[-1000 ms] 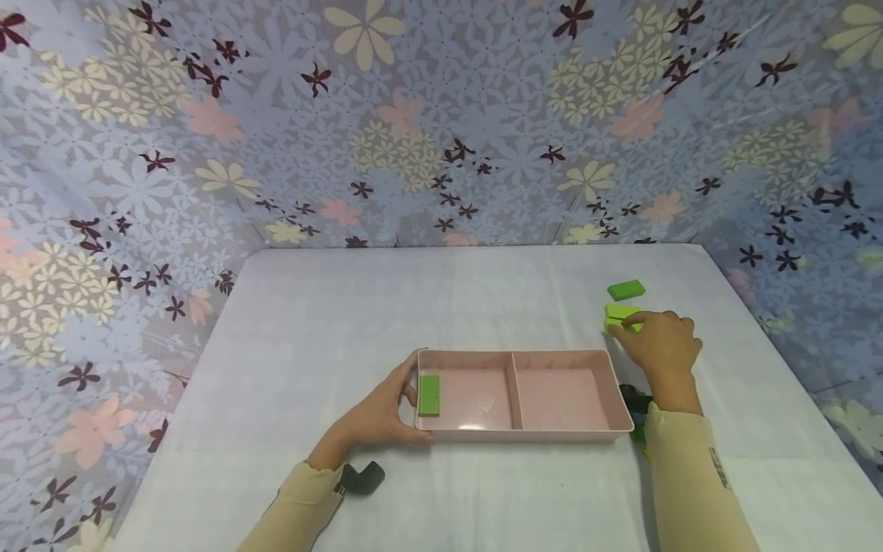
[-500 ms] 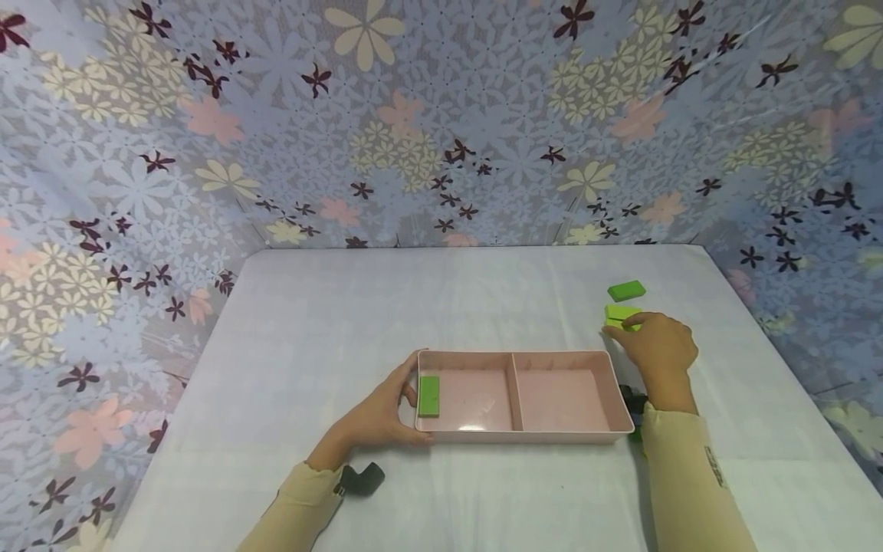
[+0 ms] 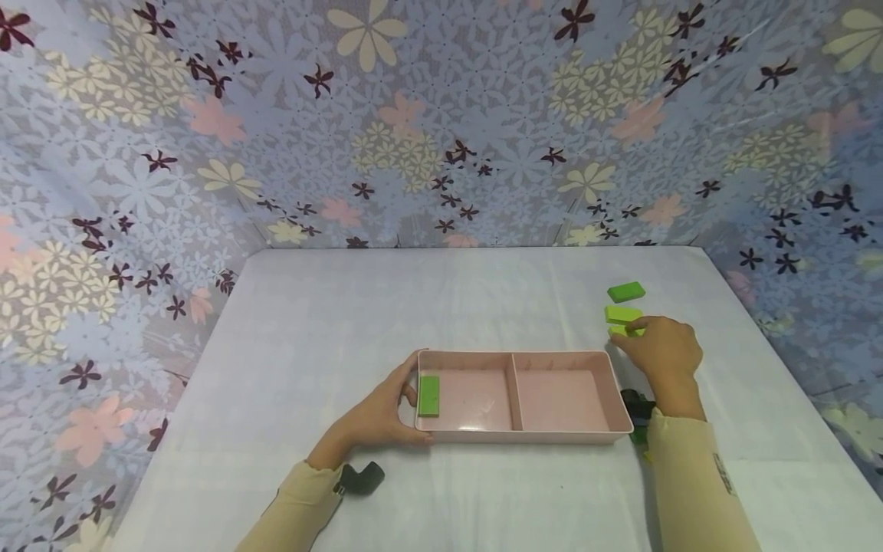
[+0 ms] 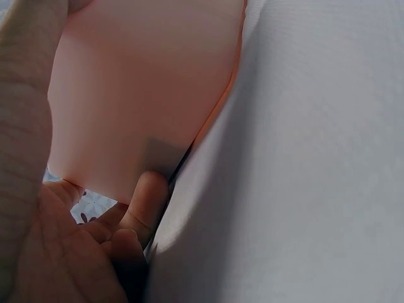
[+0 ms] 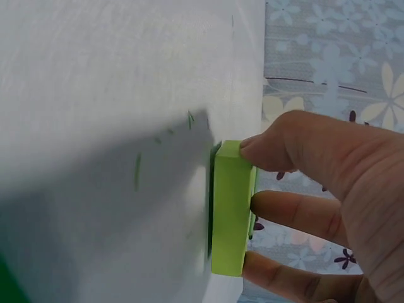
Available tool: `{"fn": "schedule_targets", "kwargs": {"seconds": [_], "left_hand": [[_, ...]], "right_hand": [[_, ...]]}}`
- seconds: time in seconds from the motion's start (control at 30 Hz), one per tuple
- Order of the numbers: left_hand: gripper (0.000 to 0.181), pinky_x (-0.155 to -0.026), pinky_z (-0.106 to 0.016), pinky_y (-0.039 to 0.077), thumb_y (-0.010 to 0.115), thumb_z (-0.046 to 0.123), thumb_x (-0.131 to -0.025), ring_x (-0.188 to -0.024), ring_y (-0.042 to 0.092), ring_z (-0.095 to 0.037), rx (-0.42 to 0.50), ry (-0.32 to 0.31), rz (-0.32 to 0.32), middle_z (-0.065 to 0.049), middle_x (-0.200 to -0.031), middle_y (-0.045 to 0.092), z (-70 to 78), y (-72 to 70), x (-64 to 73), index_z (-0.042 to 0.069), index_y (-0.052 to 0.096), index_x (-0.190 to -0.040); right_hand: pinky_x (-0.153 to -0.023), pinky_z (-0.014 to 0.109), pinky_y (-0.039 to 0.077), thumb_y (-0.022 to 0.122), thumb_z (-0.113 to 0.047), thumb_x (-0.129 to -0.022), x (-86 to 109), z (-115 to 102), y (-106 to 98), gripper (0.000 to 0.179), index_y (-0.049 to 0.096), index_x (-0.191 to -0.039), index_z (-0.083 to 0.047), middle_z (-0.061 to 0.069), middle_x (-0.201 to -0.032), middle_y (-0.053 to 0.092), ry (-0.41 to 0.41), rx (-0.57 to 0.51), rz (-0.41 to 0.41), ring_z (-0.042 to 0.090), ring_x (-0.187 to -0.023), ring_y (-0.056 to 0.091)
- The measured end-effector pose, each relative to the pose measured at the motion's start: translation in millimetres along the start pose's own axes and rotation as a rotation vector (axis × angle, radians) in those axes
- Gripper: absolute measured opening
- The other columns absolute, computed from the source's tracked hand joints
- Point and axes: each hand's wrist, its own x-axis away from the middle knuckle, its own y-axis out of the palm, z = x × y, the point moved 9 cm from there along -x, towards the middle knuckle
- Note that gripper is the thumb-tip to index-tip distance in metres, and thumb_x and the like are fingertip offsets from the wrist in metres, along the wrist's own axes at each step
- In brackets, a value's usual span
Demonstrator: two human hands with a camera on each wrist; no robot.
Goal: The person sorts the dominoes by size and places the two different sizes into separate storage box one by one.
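Observation:
A pink two-compartment box point(image 3: 566, 395) lies on the white table, a green block point(image 3: 429, 395) at the left end of its left compartment. My left hand point(image 3: 375, 414) grips the box's left end, the thumb at the near side and fingers round the far corner; the left wrist view shows this hand point(image 4: 69, 252) against the pink wall. Right of the box, my right hand point(image 3: 665, 353) pinches a light green block point(image 5: 230, 208) between thumb and fingers, close over the cloth. Just behind it lie another light green block point(image 3: 623, 315) and a darker green block point(image 3: 626, 291).
Green and yellow things point(image 3: 640, 435) peek out beside the right sleeve, partly hidden by it. A flowered curtain point(image 3: 441, 153) stands behind the table point(image 3: 386, 299) and on both sides. Dark camera mounts point(image 3: 362, 479) stick out at the wrists.
The pinched light green block has come slightly toward me, widening the gap to the light green block behind it. The left hand and the box have stayed in place.

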Motion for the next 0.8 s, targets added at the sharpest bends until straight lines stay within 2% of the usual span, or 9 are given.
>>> {"fn": "schedule_targets", "kwargs": {"seconds": [0.4,0.57,0.67,0.8], "left_hand": [[0.129,-0.074,-0.029,0.04,0.087,0.051,-0.057,-0.088,0.049,-0.01,-0.009,-0.002,-0.003,0.006,-0.101,0.052,-1.2,1.6,-0.5,0.036,0.001,-0.152],[0.129,-0.074,-0.029,0.041,0.088,0.049,-0.058,-0.089,0.05,-0.01,0.0,0.012,-0.001,0.004,-0.103,0.052,0.5,1.0,0.3,0.033,0.002,-0.153],[0.13,-0.074,-0.029,0.042,0.088,0.048,-0.058,-0.09,0.05,-0.01,0.01,0.017,-0.001,0.004,-0.104,0.051,0.9,0.6,0.3,0.031,0.002,-0.153],[0.129,-0.074,-0.029,0.041,0.088,0.049,-0.058,-0.091,0.05,-0.01,0.011,0.009,-0.006,0.004,-0.104,0.051,0.4,0.9,-0.2,0.033,0.001,-0.153]], "right_hand": [[-0.05,0.052,0.042,0.067,-0.056,-0.078,20.5,2,-22,0.063,0.067,-0.118,-0.006,0.034,-0.115,0.053,-0.049,-0.041,0.039,0.05,-0.097,0.045],[-0.048,0.051,0.041,0.071,-0.049,-0.078,30.5,-8,-37,0.052,0.071,-0.112,-0.009,0.031,-0.119,0.055,-0.11,-0.073,0.125,0.049,-0.096,0.046],[-0.052,0.053,0.042,0.073,-0.045,-0.077,36.5,-16,-45,0.049,0.071,-0.112,-0.009,0.025,-0.122,0.057,-0.147,-0.068,0.184,0.048,-0.095,0.047],[-0.06,0.057,0.043,0.073,-0.041,-0.077,45.8,-27,-56,0.048,0.07,-0.112,-0.008,0.02,-0.122,0.059,-0.186,-0.055,0.248,0.046,-0.097,0.048]]}}
